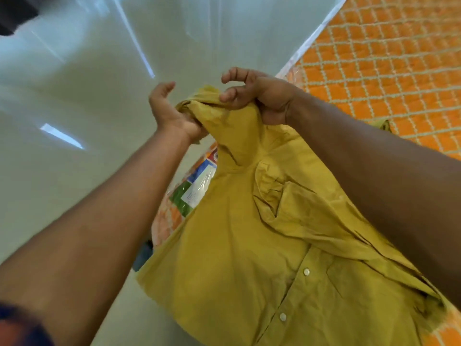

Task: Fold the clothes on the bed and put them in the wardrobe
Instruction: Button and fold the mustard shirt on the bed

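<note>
Fingers [230, 96] of your right hand [264, 101] pinch the top edge of the shirt [244, 245]. Your left hand [174, 116] holds a bunched part of the same shirt at the palm, and its fingers curl loosely above the cloth. The shirt hangs in the air from the centre down to 5 o'clock. It is open and wrinkled, two buttons show, and it lies flat nowhere.

The task looks to be at an early point: this shirt is not yet folded, no folded piece is visible, and the wardrobe is out of view. You cannot tell from here if more clothes wait.

At 1 to 2 o'clock is the bed [386, 71], with an orange quilt in a pale diamond pattern. From 9 to 12 o'clock spreads a pale, shiny floor [74, 101]. On the side of the bed, just left of the shirt, a coloured label [197, 186] sits under clear plastic.
</note>
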